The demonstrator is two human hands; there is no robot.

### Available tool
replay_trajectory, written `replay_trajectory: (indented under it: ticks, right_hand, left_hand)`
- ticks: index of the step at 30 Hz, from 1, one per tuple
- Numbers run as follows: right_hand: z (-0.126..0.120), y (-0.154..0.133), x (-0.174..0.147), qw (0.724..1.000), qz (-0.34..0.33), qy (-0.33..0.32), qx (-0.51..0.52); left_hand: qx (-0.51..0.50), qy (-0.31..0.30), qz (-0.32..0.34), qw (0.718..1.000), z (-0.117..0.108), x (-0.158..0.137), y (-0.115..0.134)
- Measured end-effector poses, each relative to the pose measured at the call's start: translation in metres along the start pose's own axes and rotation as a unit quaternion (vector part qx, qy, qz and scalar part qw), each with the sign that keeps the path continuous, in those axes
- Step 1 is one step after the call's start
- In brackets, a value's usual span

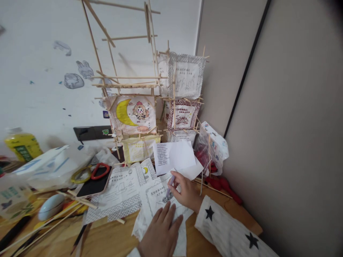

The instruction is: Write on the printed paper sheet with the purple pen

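Note:
My right hand point(184, 190) is closed around a light purple pen point(170, 185), its tip down on a drawn picture on a white sheet point(152, 200). Handwritten lines stand above that picture, and a patterned border runs along the sheet. Flat on the lower part of the same sheet lies my left hand point(160, 232), fingers stretched out toward the drawing. To the left is another paper with a boat drawing point(122, 187) and a crosshatched border. Just behind the right hand rests a white page with handwritten lines point(174, 157).
Behind the papers rises a wooden stick frame point(130, 85) hung with decorated panels. Red-handled scissors point(100, 171) lie on a dark phone point(91, 187) at left. Nearby are a light blue oval object point(50, 207), a yellow bottle point(23, 144) and loose sticks. A plastic bag point(214, 146) stands at right.

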State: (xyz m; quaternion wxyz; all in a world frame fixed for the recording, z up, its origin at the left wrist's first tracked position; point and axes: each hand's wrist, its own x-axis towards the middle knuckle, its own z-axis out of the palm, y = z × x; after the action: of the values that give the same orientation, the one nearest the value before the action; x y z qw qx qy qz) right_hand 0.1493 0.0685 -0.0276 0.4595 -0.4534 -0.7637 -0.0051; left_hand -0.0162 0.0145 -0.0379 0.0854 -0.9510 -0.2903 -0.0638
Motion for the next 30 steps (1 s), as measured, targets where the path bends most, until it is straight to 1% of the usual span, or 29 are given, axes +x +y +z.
replay_trajectory:
  ticks: [4,8,15,22,26,30]
  right_hand:
    - [-0.0021,-0.0028,0.0012,1.0,-0.003,-0.001,-0.001]
    - [-0.0026,-0.0041,0.0019,1.0,-0.012,0.005,0.011]
    - [-0.001,-0.0018,0.0012,1.0,-0.013,0.007,0.01]
    - [-0.0003,-0.0016,0.001,1.0,-0.026,0.012,0.006]
    - [-0.0009,-0.0017,0.0009,1.0,-0.014,0.011,0.001]
    - [-0.0004,-0.0007,0.0012,1.0,-0.008,0.0,0.019]
  left_hand:
    - [0.016,-0.012,0.005,1.0,-0.0018,0.0005,0.0004]
    - [0.016,0.0,0.008,1.0,-0.0015,0.0011,-0.0006]
    - [0.016,-0.004,0.001,1.0,0.0022,0.0011,-0.0003]
    - [0.016,-0.009,0.008,1.0,-0.0027,0.0016,-0.0018]
    - [0.005,-0.004,0.01,1.0,-0.0027,0.0012,-0.0012]
    - [0.011,0.002,0.006,1.0,0.0002,0.0005,-0.0005]
